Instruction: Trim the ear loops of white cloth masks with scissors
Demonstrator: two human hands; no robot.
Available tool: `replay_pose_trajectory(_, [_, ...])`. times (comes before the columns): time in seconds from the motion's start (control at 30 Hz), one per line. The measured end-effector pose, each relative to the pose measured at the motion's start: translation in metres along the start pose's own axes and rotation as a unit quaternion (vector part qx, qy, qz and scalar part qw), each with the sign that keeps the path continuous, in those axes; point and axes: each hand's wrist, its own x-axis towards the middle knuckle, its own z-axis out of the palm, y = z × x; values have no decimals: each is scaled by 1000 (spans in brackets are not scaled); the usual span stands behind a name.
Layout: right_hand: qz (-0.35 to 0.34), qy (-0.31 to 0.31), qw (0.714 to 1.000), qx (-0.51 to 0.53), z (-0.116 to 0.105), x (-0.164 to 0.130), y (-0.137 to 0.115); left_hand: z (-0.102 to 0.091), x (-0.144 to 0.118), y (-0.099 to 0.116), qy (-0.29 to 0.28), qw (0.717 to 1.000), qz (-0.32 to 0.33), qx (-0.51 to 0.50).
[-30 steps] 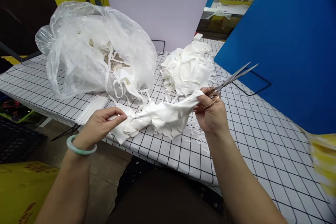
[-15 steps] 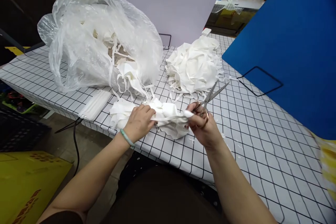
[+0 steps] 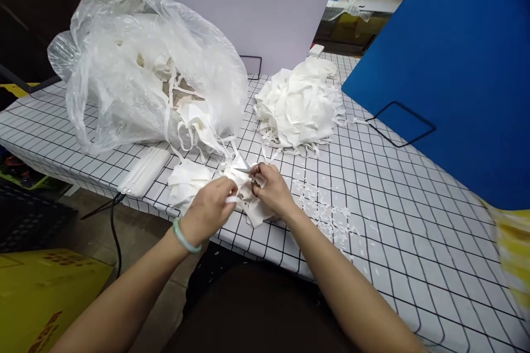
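Both hands have drawn together since a moment ago, and the scissors (image 3: pixel 245 170), then raised with their blades pointing up and away, now lie low against the cloth, blades pointing left; the right hand (image 3: pixel 271 190) is closed round their handles, only a short length of blade showing past its fingers; the left hand (image 3: pixel 209 207), with a pale green bangle (image 3: pixel 185 236) at its wrist, is pinched shut on the white fabric piece (image 3: pixel 194 179), fingertips just beside the blades; that fabric lies bunched on the near edge of the checked table (image 3: pixel 393 187), directly between the two hands and spilling to the left of them; whether the blades are parted or shut cannot be told; small white trimmings (image 3: pixel 327 215) are scattered on the table just right of the right hand; behind, a heap of white fabric (image 3: pixel 298 107) rests on the table, and to its left a clear plastic bag (image 3: pixel 136 66) holds more white pieces with strips trailing out; a flat white pack (image 3: pixel 144 171) lies at the table edge left of the fabric; a blue board (image 3: pixel 455 55) stands at the right.
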Motion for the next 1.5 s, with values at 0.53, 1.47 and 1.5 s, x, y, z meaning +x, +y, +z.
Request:
replay_pose_trajectory(0.53, [-19, 88, 972, 219, -20, -22, -13, 24, 34, 13, -72, 918, -45, -387])
replay_pose_trajectory(1.47, [-60, 4, 985, 162, -3, -32, -12, 21, -24, 22, -153, 866, -71, -470])
replay_pose_trajectory(1.5, [-52, -1, 983, 178, -3, -33, -15, 25, -19, 23, -147, 831, -85, -529])
